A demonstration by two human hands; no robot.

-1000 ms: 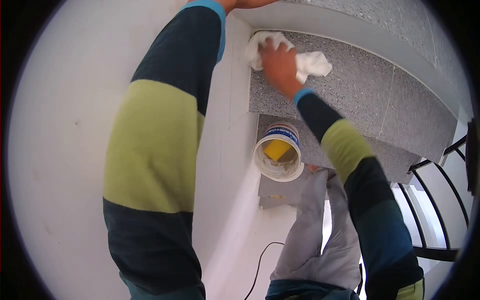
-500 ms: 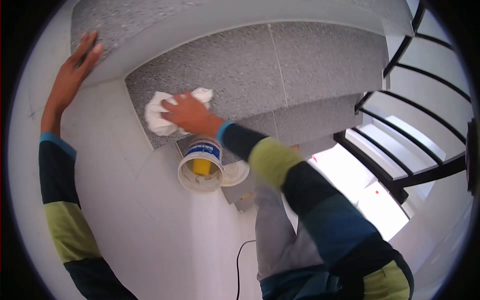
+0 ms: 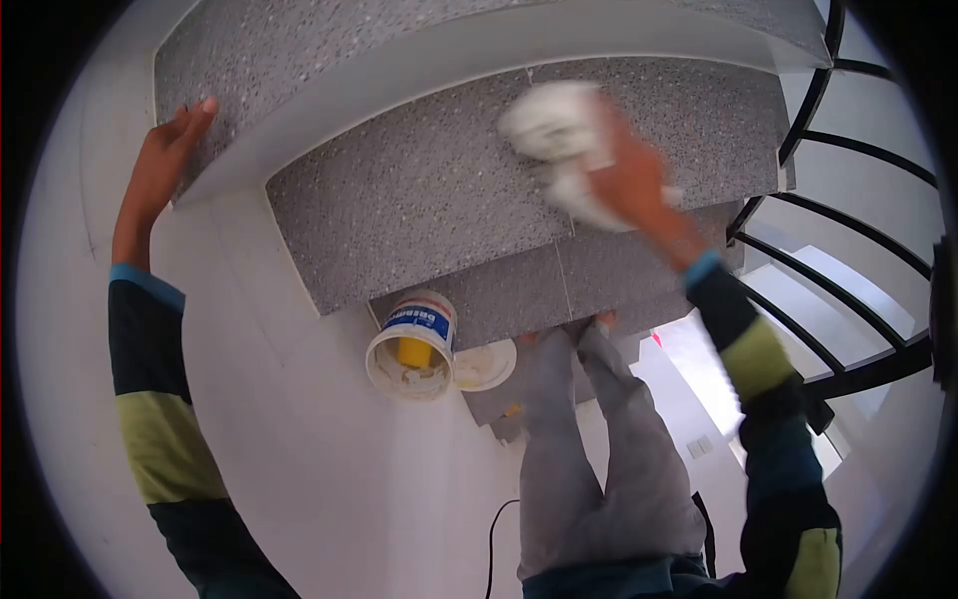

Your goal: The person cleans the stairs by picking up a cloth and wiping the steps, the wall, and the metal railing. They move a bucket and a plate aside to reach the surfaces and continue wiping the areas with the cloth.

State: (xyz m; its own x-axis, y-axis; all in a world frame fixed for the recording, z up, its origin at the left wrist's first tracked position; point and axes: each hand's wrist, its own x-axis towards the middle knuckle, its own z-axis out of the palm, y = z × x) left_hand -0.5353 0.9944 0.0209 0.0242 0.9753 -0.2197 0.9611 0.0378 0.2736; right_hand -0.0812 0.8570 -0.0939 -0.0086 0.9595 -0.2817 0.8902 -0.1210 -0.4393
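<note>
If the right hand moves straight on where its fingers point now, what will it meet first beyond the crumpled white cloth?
Probably the pale riser at the back of the speckled grey stone step; the right hand, on the cloth, seems to point that way, though blur and depth leave this unsure.

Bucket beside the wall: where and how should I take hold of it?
I'd grip the bucket by its rim, on the side away from the wall, coming from above. It appears upright with its mouth open; the wall looks close on the other side, and I see no handle.
</note>
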